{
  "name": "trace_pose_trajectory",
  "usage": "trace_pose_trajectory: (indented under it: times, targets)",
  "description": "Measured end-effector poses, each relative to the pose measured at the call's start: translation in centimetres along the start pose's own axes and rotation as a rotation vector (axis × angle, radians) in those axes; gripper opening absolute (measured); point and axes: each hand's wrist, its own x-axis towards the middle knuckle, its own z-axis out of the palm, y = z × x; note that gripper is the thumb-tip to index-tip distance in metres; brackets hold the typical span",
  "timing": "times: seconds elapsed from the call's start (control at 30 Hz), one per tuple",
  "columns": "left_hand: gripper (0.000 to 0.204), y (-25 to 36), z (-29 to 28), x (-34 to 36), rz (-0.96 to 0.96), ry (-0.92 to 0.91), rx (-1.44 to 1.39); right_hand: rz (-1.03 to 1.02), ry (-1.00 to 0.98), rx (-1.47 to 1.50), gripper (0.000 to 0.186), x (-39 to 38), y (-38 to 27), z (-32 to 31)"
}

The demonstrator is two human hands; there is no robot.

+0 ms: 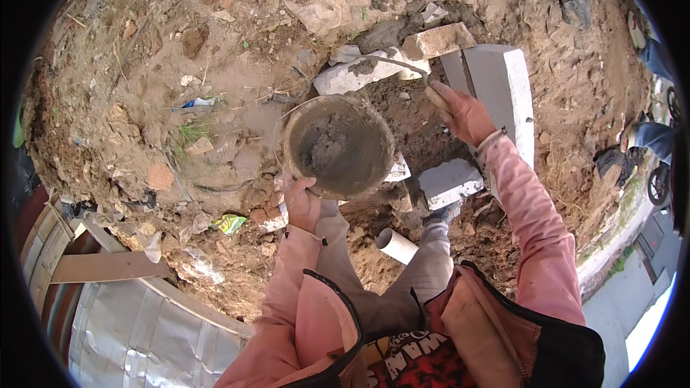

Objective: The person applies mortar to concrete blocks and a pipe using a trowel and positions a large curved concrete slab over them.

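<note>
My left hand (pixel 302 205) grips the near rim of a round bucket (pixel 291 145), with the thumb over the edge. Grey wet mortar (pixel 327 145) lies inside, heaped in the middle. Up and to the right, my right hand (pixel 468 116) is closed round the light handle of a trowel (pixel 392 63). The trowel's blade shows nearly edge-on, above a mortar-smeared white block (pixel 359 75). Beneath the right hand is brown soil, bordered by a reddish brick (pixel 440 40), a long grey-white block (pixel 514 97) and a shorter grey block (pixel 451 181).
A white pipe (pixel 397 246) sticks up between my legs. Rubble and litter, including a green-yellow wrapper (pixel 229 224), lie on the dirt. Wooden boards (pixel 108 267) and metal sheeting (pixel 151 330) stand at lower left. Other people's legs (pixel 652 136) show at the far right.
</note>
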Motion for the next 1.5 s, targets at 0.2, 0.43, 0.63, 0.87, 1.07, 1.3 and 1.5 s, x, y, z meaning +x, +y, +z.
trace_pose_trajectory:
  times: [0.2,0.43,0.63,0.87,1.07,1.3,1.5]
  targets:
    - [0.069,-2.2,4.3,-0.7,0.011,-0.09,0.015,0.039,-0.208,0.176,0.056,-9.8,-5.5,1.4]
    - [0.067,-3.2,9.5,-2.0,0.014,-0.23,0.11,0.12,-0.356,-0.053,0.049,-11.4,-10.5,6.2]
    - [0.063,-6.5,10.8,-4.3,0.065,-0.286,0.339,0.335,-0.21,-0.019,0.049,-13.5,-5.3,4.8]
    - [0.068,-7.2,11.9,-6.9,0.094,-0.373,0.396,0.361,-0.271,0.207,0.049,-19.0,-5.9,6.5]
    - [0.076,-9.1,13.9,-9.2,0.31,-0.6,0.788,0.477,-0.24,0.335,0.045,-19.6,-5.3,9.8]
    - [0.079,-6.0,12.2,-7.7,0.024,-0.688,0.691,0.515,-0.653,1.091,0.055,-21.0,-3.3,5.4]
    - [0.072,-6.0,10.8,-5.0,-0.175,-0.402,0.274,0.491,-0.463,1.603,0.054,-22.8,-3.0,7.5]
